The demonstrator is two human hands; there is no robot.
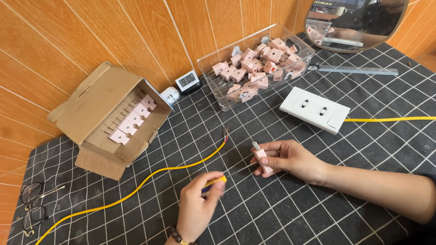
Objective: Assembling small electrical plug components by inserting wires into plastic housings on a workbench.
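Observation:
My right hand [290,159] holds a pink two-pin plug [262,159] with its metal pins pointing up and away. My left hand [197,206] is closed around a small tool with a yellow and blue handle [214,182], its thin shaft pointing toward the plug. A yellow cable [150,179] lies on the black gridded mat [281,208] between my hands, and its stripped end [225,133] shows bare wires just above and left of the plug.
An open cardboard box [109,120] with a row of pink plugs lies at the left. A clear plastic bin [259,68] full of pink plugs stands at the back. A white double socket [314,109] with a second yellow cable [390,119], a small digital clock [188,81], glasses [32,204], a ruler [359,70] and a mirror [354,22] are around.

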